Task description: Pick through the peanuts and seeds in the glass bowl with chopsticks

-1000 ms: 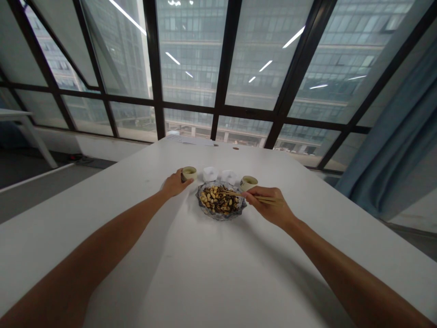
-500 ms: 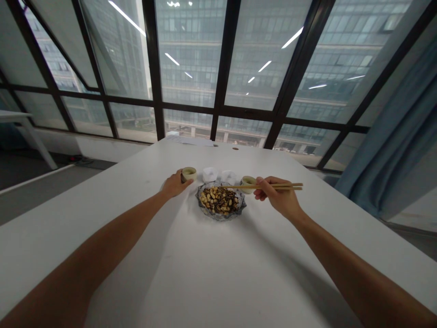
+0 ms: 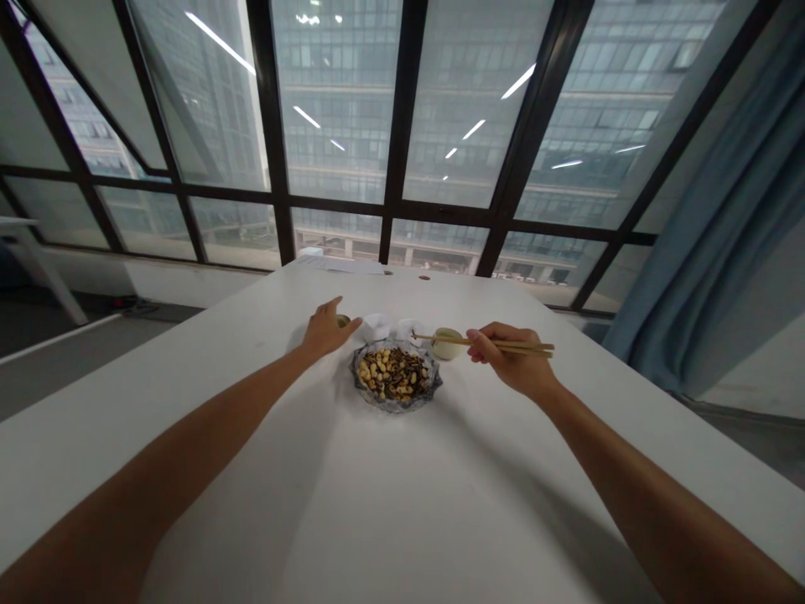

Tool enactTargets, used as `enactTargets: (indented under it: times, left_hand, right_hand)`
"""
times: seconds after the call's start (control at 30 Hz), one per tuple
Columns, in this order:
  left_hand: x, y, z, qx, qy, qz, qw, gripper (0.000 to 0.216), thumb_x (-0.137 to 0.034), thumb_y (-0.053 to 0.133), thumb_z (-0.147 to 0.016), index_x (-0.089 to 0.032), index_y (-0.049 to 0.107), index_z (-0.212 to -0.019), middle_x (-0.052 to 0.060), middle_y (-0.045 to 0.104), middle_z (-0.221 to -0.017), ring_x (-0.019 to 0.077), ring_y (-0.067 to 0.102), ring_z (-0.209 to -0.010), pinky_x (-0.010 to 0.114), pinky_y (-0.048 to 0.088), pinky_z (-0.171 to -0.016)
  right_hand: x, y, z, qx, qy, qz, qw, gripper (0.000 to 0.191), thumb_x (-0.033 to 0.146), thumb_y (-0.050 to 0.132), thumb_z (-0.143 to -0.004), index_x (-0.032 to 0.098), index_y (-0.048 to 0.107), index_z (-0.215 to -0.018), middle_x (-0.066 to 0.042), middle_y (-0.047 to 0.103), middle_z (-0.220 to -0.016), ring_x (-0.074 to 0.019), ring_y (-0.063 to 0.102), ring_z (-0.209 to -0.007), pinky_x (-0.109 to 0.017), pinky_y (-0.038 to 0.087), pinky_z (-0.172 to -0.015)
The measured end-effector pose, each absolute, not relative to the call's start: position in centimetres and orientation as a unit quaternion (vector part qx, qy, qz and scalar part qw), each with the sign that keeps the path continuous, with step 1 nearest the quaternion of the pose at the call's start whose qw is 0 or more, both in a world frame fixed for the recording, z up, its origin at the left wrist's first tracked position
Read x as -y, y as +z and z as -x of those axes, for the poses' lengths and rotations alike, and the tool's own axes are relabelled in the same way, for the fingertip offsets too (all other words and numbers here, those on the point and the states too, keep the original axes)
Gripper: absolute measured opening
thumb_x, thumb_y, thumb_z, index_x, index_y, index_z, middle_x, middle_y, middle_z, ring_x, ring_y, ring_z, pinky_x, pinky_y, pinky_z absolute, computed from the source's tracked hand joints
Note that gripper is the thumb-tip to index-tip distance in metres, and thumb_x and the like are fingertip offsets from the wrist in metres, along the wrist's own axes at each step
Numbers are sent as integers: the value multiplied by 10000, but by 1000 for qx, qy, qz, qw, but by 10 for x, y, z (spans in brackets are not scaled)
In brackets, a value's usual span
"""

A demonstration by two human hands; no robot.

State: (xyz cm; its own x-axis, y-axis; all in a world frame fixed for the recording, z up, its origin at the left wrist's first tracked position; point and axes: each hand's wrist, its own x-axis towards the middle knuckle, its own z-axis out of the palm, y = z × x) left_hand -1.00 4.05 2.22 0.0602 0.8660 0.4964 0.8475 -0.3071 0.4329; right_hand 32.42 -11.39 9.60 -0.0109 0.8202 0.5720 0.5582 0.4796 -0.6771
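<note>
In the head view, my right hand (image 3: 512,356) grips a pair of wooden chopsticks (image 3: 525,346) pointing left. Their tips seem to hold a small dark piece, probably a seed, above the far rim of a clear glass dish (image 3: 360,387). Dark seeds and pale nuts (image 3: 396,374) fill this dish. My left hand (image 3: 325,329) is at the left cup (image 3: 343,321), its fingers spread and mostly covering it; whether it touches the cup is unclear. Two small white bowls, a left one (image 3: 376,327) and a right one (image 3: 410,329), stand behind the dish. The right cup (image 3: 448,346) is below the chopsticks.
The white table (image 3: 390,503) extends to the windows. Papers (image 3: 345,265) lie at its far edge, near a small brown round spot (image 3: 424,278). A blue curtain (image 3: 698,226) hangs on the right, and another table (image 3: 44,268) stands at left.
The chopstick tips have risen from the heap in the dish, with a small dark piece at them. My left hand's fingers have loosened and spread at the left cup. The view has shifted slightly.
</note>
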Motion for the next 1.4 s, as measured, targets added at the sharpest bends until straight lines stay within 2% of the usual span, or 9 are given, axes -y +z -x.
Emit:
enactTargets:
  times: [0.2, 0.4, 0.5, 0.6, 0.7, 1.03, 1.13, 1.3, 1.4]
  left_hand:
    - [-50, 49, -73, -483, 248, -839, 13, 752, -576, 611, -873, -184, 404, -1481, 167, 554, -1466, 342, 482, -1380, 520, 254, -1199]
    - [-61, 52, -117, -495, 152, -855, 33, 821, -542, 661, -840, -168, 340, -1497, 199, 635, -1363, 378, 513, -1355, 630, 153, -1188]
    - [-62, 54, -116, -453, 176, -873, 33, 829, -429, 729, -806, -179, 348, -1499, 163, 674, -1311, 362, 561, -1303, 592, 223, -1183]
    - [-60, 54, -108, -342, 242, -908, 2, 827, -303, 758, -767, -196, 384, -1496, 149, 607, -1404, 332, 557, -1298, 481, 362, -1138]
    - [-58, 53, -102, -263, 287, -921, -16, 769, -259, 734, -785, -206, 416, -1484, 139, 559, -1455, 314, 548, -1289, 461, 417, -1108]
    - [-52, 49, -106, -245, 297, -923, -27, 766, -340, 757, -806, -202, 418, -1479, 143, 562, -1457, 308, 575, -1265, 459, 420, -1102]
    - [-53, 51, -109, -273, 283, -919, -28, 758, -365, 764, -799, -183, 439, -1460, 158, 609, -1401, 318, 610, -1226, 454, 446, -1066]
    - [-56, 55, -112, -373, 219, -901, -14, 745, -412, 779, -787, -149, 477, -1415, 161, 710, -1250, 337, 661, -1161, 433, 480, -1005]
    - [-60, 55, -115, -426, 188, -885, -2, 668, -469, 730, -831, -165, 501, -1379, 147, 717, -1252, 317, 667, -1171, 406, 472, -1005]
  right_hand:
    - [111, 104, -331, 629, 161, 498, 575, 522, 687, 742, -754, 177, 690, -657, -92, 717, -588, -174, 645, -472, -277, 527, -439]
    - [109, 105, -335, 619, 162, 496, 587, 537, 701, 748, -733, 177, 682, -639, -97, 713, -582, -170, 636, -465, -276, 514, -429]
    - [107, 103, -337, 619, 147, 499, 588, 532, 692, 738, -753, 176, 678, -638, -97, 710, -579, -170, 638, -469, -272, 504, -431]
    - [105, 99, -339, 620, 136, 501, 589, 525, 687, 728, -768, 175, 682, -661, -92, 714, -589, -175, 652, -485, -272, 516, -449]
    - [102, 93, -341, 624, 135, 498, 587, 514, 678, 722, -780, 173, 692, -690, -89, 720, -601, -182, 663, -493, -274, 526, -457]
    - [97, 74, -334, 729, 34, 470, 497, 540, 701, 592, -876, 189, 738, -787, -77, 738, -676, -195, 670, -580, -297, 519, -543]
    - [100, 78, -332, 707, 11, 484, 515, 567, 706, 544, -905, 187, 713, -751, -78, 729, -659, -187, 663, -569, -292, 509, -539]
    - [112, 96, -329, 656, 93, 490, 567, 607, 739, 529, -893, 175, 657, -708, -62, 671, -560, -157, 609, -459, -255, 476, -429]
    - [121, 107, -323, 670, 159, 489, 536, 657, 800, 540, -838, 173, 638, -668, -44, 617, -484, -136, 546, -379, -241, 425, -365]
